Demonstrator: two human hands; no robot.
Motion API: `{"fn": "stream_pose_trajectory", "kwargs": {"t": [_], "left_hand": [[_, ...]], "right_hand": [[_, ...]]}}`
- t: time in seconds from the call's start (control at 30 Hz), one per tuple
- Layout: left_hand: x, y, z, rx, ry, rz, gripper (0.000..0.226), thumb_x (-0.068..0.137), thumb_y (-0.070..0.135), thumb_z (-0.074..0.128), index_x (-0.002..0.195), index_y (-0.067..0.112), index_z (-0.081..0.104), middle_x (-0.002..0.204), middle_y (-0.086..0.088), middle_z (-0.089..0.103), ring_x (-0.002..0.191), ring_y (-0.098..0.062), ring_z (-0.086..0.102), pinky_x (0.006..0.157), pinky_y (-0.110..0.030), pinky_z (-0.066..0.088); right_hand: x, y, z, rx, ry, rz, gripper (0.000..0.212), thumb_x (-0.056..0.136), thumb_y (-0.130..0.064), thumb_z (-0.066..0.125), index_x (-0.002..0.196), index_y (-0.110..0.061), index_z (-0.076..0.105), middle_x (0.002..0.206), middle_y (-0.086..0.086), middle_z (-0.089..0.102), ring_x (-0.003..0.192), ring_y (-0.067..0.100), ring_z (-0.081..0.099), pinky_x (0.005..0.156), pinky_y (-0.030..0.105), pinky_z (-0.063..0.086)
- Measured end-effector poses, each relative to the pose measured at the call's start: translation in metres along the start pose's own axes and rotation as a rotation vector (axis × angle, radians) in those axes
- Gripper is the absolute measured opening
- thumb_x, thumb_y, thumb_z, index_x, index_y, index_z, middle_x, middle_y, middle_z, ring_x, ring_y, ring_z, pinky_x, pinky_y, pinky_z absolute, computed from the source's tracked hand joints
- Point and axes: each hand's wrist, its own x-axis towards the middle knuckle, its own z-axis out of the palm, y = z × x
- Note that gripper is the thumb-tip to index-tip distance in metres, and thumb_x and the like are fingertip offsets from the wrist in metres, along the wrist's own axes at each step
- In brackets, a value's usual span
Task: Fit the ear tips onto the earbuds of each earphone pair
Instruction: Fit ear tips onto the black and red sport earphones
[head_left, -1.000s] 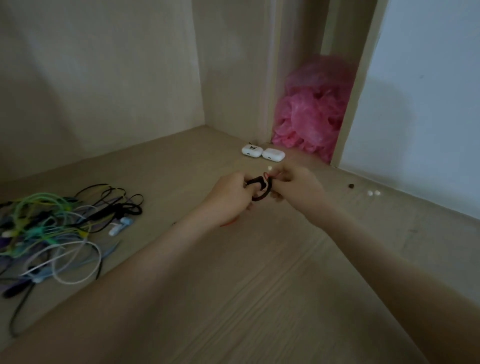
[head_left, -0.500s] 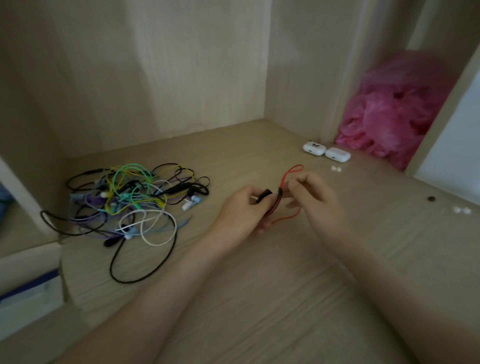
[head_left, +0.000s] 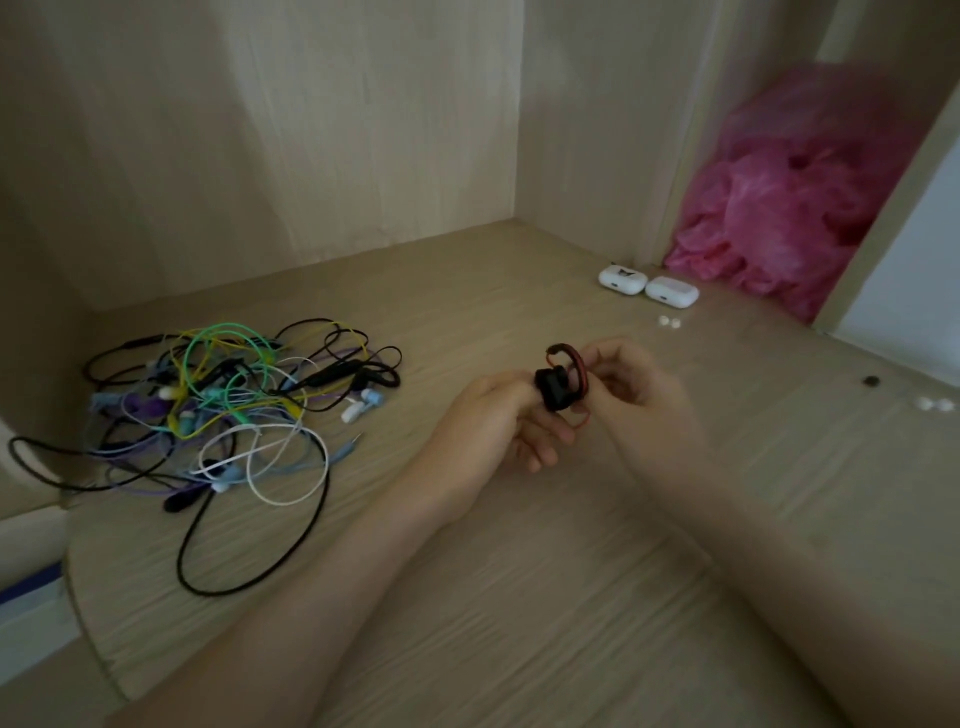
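left hand (head_left: 493, 423): fingers curled, thumb and forefinger clamped on the black earphone (head_left: 557, 391); the other fingers are folded loosely below it.
right hand (head_left: 641, 389): fingers curled in, fingertips pinching the red cord (head_left: 581, 370) where it loops over the earphone.
black earphone: held up off the wooden surface (head_left: 519, 571), between the two hands and touching both. Whether an ear tip sits on it cannot be told.
red cord: arcs above the earphone, and a short length hangs out below the right hand's fingers.
heap of earphones (head_left: 223, 405): on the surface, well to the left of the left hand; a tangle of black, green, yellow, purple, white and blue cords.
white ear tips (head_left: 670, 322): two, side by side, just beyond the right hand.
further ear tips (head_left: 935, 404): two more, well to the right of the right hand, with a small dark bit (head_left: 871, 381) near them.
white cases (head_left: 647, 285): two, touching, beyond the right hand against the back wall.
pink bag (head_left: 789, 208): crumpled, beyond the cases and to the right.
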Motion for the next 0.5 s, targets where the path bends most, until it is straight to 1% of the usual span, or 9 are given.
{"fn": "stream_pose_trajectory", "kwargs": {"t": [0.03, 0.07, 0.13, 0.17, 0.2, 0.27, 0.33, 0.4, 0.5], "left_hand": [[-0.001, 0.0, 0.001, 0.034, -0.026, 0.002, 0.012, 0.08, 0.003, 0.054, 0.089, 0.01, 0.058, 0.064, -0.007, 0.065, 0.045, -0.013, 0.054, 0.044, -0.021, 0.042], [-0.002, -0.004, 0.001, 0.088, -0.037, 0.003, 0.025, 0.069, 0.007, 0.056, 0.094, 0.013, 0.056, 0.069, -0.006, 0.067, 0.051, -0.014, 0.057, 0.049, -0.023, 0.045], [-0.002, -0.011, 0.001, 0.25, -0.015, 0.028, 0.039, 0.063, 0.025, 0.061, 0.1, 0.019, 0.053, 0.08, -0.003, 0.068, 0.062, -0.014, 0.061, 0.059, -0.029, 0.048], [-0.002, -0.014, 0.0, 0.329, 0.02, 0.053, 0.042, 0.065, 0.034, 0.065, 0.103, 0.022, 0.052, 0.082, -0.001, 0.068, 0.064, -0.012, 0.061, 0.062, -0.031, 0.049], [-0.002, -0.016, 0.0, 0.384, 0.059, 0.08, 0.042, 0.071, 0.039, 0.067, 0.105, 0.023, 0.049, 0.081, 0.001, 0.067, 0.063, -0.011, 0.061, 0.061, -0.03, 0.049], [-0.002, -0.018, 0.002, 0.411, 0.114, 0.157, 0.03, 0.087, 0.034, 0.061, 0.105, 0.026, 0.04, 0.074, 0.003, 0.066, 0.055, -0.008, 0.059, 0.054, -0.026, 0.046], [0.0, -0.02, 0.002, 0.39, 0.123, 0.213, 0.015, 0.096, 0.025, 0.048, 0.097, 0.03, 0.033, 0.065, 0.003, 0.064, 0.046, -0.009, 0.056, 0.047, -0.023, 0.043], [0.002, -0.021, 0.001, 0.363, 0.126, 0.212, 0.012, 0.1, 0.022, 0.039, 0.09, 0.028, 0.037, 0.063, 0.0, 0.062, 0.045, -0.01, 0.055, 0.046, -0.023, 0.041], [0.003, -0.024, 0.002, 0.257, 0.127, 0.162, 0.013, 0.101, 0.02, 0.037, 0.091, 0.022, 0.044, 0.066, -0.002, 0.062, 0.047, -0.009, 0.055, 0.048, -0.022, 0.043]], "right_hand": [[0.0, -0.002, -0.001, -0.003, -0.003, 0.012, 0.009, 0.086, -0.005, 0.062, 0.09, -0.013, 0.06, 0.087, 0.006, 0.068, 0.078, 0.014, 0.06, 0.075, 0.029, 0.048], [0.0, -0.002, -0.001, -0.019, -0.019, 0.014, 0.008, 0.086, -0.005, 0.061, 0.091, -0.012, 0.06, 0.089, 0.008, 0.068, 0.078, 0.016, 0.06, 0.075, 0.029, 0.048], [-0.002, -0.002, 0.0, -0.081, -0.057, -0.013, 0.012, 0.087, -0.005, 0.061, 0.087, -0.017, 0.059, 0.086, 0.006, 0.067, 0.079, 0.014, 0.061, 0.073, 0.021, 0.048], [-0.003, -0.002, 0.001, -0.117, -0.071, -0.032, 0.017, 0.087, -0.005, 0.061, 0.083, -0.021, 0.059, 0.083, 0.004, 0.067, 0.077, 0.01, 0.061, 0.07, 0.016, 0.047], [-0.004, -0.003, 0.002, -0.139, -0.081, -0.042, 0.021, 0.086, -0.004, 0.061, 0.08, -0.023, 0.058, 0.079, 0.004, 0.066, 0.072, 0.006, 0.06, 0.065, 0.012, 0.045], [-0.004, -0.005, 0.001, -0.102, -0.093, -0.021, 0.023, 0.086, 0.0, 0.06, 0.078, -0.022, 0.058, 0.073, 0.002, 0.064, 0.062, -0.001, 0.058, 0.06, 0.007, 0.043], [-0.004, -0.004, 0.0, -0.027, -0.106, 0.032, 0.018, 0.086, 0.0, 0.06, 0.079, -0.017, 0.06, 0.072, 0.001, 0.064, 0.06, -0.001, 0.059, 0.059, 0.008, 0.046], [-0.004, -0.003, -0.001, 0.023, -0.113, 0.09, 0.011, 0.086, -0.001, 0.061, 0.083, -0.012, 0.061, 0.072, 0.004, 0.064, 0.061, 0.003, 0.06, 0.06, 0.012, 0.049], [-0.006, 0.0, -0.002, 0.032, -0.094, 0.16, 0.004, 0.086, -0.003, 0.062, 0.089, -0.005, 0.063, 0.071, 0.007, 0.064, 0.057, 0.003, 0.059, 0.058, 0.011, 0.049]]}}
